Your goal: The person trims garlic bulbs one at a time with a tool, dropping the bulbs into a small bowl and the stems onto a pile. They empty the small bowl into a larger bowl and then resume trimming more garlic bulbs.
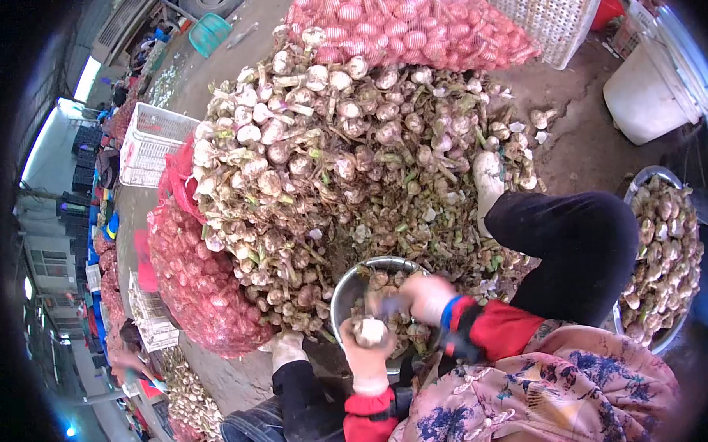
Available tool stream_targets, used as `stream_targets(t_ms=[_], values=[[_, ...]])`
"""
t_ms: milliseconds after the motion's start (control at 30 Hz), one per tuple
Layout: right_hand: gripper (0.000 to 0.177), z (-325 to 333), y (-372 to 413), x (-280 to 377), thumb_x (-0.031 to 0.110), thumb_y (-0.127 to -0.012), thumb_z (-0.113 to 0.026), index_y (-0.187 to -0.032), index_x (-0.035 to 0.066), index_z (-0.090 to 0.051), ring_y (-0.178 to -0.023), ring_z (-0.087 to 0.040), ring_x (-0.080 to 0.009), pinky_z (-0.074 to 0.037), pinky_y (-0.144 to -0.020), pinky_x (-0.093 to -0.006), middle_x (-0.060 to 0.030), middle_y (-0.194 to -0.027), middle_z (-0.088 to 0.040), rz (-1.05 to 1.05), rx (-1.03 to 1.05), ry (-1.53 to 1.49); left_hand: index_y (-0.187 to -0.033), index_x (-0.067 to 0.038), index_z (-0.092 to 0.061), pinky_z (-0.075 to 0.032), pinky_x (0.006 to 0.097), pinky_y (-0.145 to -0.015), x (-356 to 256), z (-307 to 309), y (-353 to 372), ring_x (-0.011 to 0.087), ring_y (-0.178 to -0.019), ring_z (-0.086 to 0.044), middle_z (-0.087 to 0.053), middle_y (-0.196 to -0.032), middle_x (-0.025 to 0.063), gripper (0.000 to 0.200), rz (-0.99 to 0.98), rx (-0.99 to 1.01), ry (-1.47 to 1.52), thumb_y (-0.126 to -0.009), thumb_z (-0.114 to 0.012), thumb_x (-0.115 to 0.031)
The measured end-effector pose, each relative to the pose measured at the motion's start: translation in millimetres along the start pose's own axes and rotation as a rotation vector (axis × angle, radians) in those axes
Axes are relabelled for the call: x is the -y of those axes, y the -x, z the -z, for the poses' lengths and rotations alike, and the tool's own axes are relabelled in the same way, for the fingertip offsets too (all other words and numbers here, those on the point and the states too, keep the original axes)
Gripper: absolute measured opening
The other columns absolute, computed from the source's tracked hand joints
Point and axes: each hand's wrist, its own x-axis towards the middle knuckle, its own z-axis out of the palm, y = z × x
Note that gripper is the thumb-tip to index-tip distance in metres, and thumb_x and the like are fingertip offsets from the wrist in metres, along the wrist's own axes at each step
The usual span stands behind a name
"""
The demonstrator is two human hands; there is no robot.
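My left hand [365,359] is closed around a garlic bulb [369,332], its pale side facing up, over a metal basin [338,302]. Just right of it, my right hand [428,298] grips a short grey tool [391,305] that looks like a knife; motion blurs it, and its tip is close to the bulb. Inside the basin lie trimmed garlic bulbs [381,281], partly hidden by my hands. Beyond the basin spreads a large heap of garlic [313,160] with stems and roots on, with loose trimmings [425,242] at its near side.
Red mesh sacks full of garlic [410,32] [204,281] border the heap. A second basin of garlic [661,257] stands at my right, near a white bucket [650,94]. White crates [152,146] stand at the left. Another person [133,361] sits farther left.
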Motion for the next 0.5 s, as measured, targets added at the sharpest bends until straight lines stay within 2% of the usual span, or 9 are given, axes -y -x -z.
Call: stream_targets(t_ms=[100,133,200,233,267,333,367,467,500], values=[[0.024,-6.3,-28.1,-82.4,0.019,-0.075,-0.064,-0.096,0.008,-0.068,-0.086,-0.063,-0.0344,-0.051,-0.076,-0.0404,-0.0203,-0.091,-0.065,-0.454,-0.245,-0.169,-0.118,-0.007,-0.042,-0.047,0.0271,-0.076,-49.0,5.0,22.5,0.0149,-0.086,-0.055,-0.053,-0.103,0.0036,0.07,-0.096,0.074,0.22,-0.054,-0.071,0.001],[0.025,-15.5,-37.3,-80.5,0.019,-0.075,-0.065,-0.096,0.006,-0.067,-0.084,-0.063,-0.0352,-0.05,-0.076,-0.0396,-0.0205,-0.091,-0.065,-0.318,-0.47,-0.235,-0.118,-0.006,-0.044,-0.05,0.0295,-0.075,-43.6,8.5,17.2,0.0157,-0.085,-0.058,-0.056,-0.099,0.005,0.067,-0.163,0.043,0.26,-0.059,-0.075,0.003],[0.025,-18.9,-40.4,-58.5,0.02,-0.075,-0.064,-0.095,0.005,-0.066,-0.085,-0.063,-0.0348,-0.05,-0.077,-0.0389,-0.0197,-0.091,-0.065,-0.131,-0.424,-0.278,-0.118,-0.004,-0.044,-0.047,0.0264,-0.08,-15.2,21.0,-1.8,0.0136,-0.09,-0.055,-0.054,-0.104,0.0045,0.055,0.116,0.08,0.49,-0.069,-0.069,0.003],[0.023,-14.6,-25.7,-39.3,0.02,-0.077,-0.062,-0.094,0.005,-0.065,-0.086,-0.062,-0.0342,-0.05,-0.077,-0.0384,-0.0176,-0.091,-0.064,-0.088,-0.353,-0.394,-0.114,-0.004,-0.046,-0.047,0.0256,-0.081,-19.3,18.6,-3.2,0.0126,-0.089,-0.055,-0.054,-0.102,0.0048,0.039,0.006,0.062,0.531,-0.08,-0.062,0.003],[0.024,-13.3,-20.6,-30.4,0.016,-0.075,-0.061,-0.097,0.006,-0.065,-0.086,-0.061,-0.0334,-0.05,-0.076,-0.0381,-0.0154,-0.091,-0.063,0.027,-0.255,-0.299,-0.116,-0.006,-0.048,-0.051,0.034,-0.076,-11.8,18.6,-11.4,0.0155,-0.089,-0.055,-0.055,-0.1,0.0032,0.039,-0.026,-0.005,0.527,-0.081,-0.066,-0.003],[0.024,-17.7,-5.5,-15.4,0.012,-0.073,-0.06,-0.095,0.008,-0.064,-0.085,-0.059,-0.0333,-0.049,-0.076,-0.0384,-0.0138,-0.089,-0.061,0.195,-0.142,-0.374,-0.115,-0.007,-0.05,-0.049,0.034,-0.082,4.3,22.7,-21.7,0.0148,-0.092,-0.054,-0.055,-0.099,0.0025,0.036,0.107,-0.069,0.671,-0.083,-0.066,-0.01],[0.023,-24.3,-4.7,-12.4,0.01,-0.071,-0.06,-0.093,0.008,-0.064,-0.085,-0.059,-0.0332,-0.049,-0.075,-0.0383,-0.0133,-0.088,-0.06,0.299,-0.18,-0.371,-0.12,-0.007,-0.05,-0.045,0.0321,-0.09,8.5,19.0,-26.2,0.0169,-0.1,-0.054,-0.057,-0.107,0.0044,0.042,0.036,0.116,1.077,-0.082,-0.068,-0.013],[0.021,-29.6,-1.2,5.1,0.007,-0.069,-0.06,-0.09,0.008,-0.061,-0.083,-0.057,-0.0333,-0.048,-0.074,-0.0377,-0.0117,-0.089,-0.057,0.402,-0.234,-0.414,-0.117,-0.007,-0.053,-0.043,0.0399,-0.092,-16.3,1.5,-19.1,0.0246,-0.105,-0.054,-0.057,-0.116,0.0071,0.039,0.144,0.121,1.179,-0.084,-0.067,-0.022],[0.022,-31.0,-3.8,7.0,0.006,-0.069,-0.06,-0.091,0.007,-0.061,-0.084,-0.058,-0.0334,-0.048,-0.075,-0.0371,-0.012,-0.09,-0.058,0.411,-0.24,-0.43,-0.121,-0.006,-0.052,-0.042,0.042,-0.095,-15.6,0.5,-19.6,0.0266,-0.11,-0.052,-0.056,-0.123,0.0094,0.042,0.192,0.183,1.279,-0.083,-0.066,-0.016]])
